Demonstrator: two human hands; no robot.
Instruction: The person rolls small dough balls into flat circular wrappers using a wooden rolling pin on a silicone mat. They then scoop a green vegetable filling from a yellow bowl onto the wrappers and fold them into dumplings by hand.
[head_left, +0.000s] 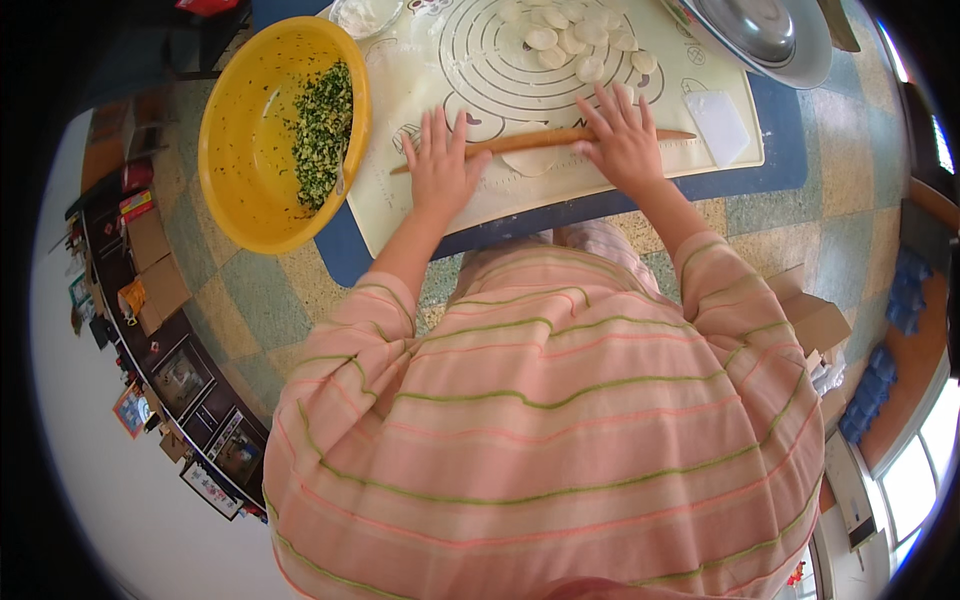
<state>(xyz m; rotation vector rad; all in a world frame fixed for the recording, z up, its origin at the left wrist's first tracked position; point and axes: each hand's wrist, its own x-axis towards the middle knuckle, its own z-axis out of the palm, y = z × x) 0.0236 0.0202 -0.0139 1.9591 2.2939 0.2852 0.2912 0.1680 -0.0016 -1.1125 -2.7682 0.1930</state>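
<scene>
A tapered wooden rolling pin (536, 140) lies across a rolled round of dough (534, 160) near the front of a pale pastry mat (457, 214). My left hand (442, 161) rests flat over the pin's left part, fingers spread. Over its right part lies my right hand (624, 142), also with fingers extended; neither hand is wrapped around the wood. Beyond my right hand, several small flattened dough pieces (590, 33) are scattered on the mat's printed circles. A white plastic dough scraper (718, 127) lies right of the pin's tip.
At the left stands a yellow basin (247, 142) with chopped green-and-yellow filling (322, 131) and a utensil handle (340, 180). Behind it is a bowl of white flour (366, 15). A large basin (814, 49) holding a metal bowl (757, 30) sits back right. The blue tabletop (780, 142) borders the mat.
</scene>
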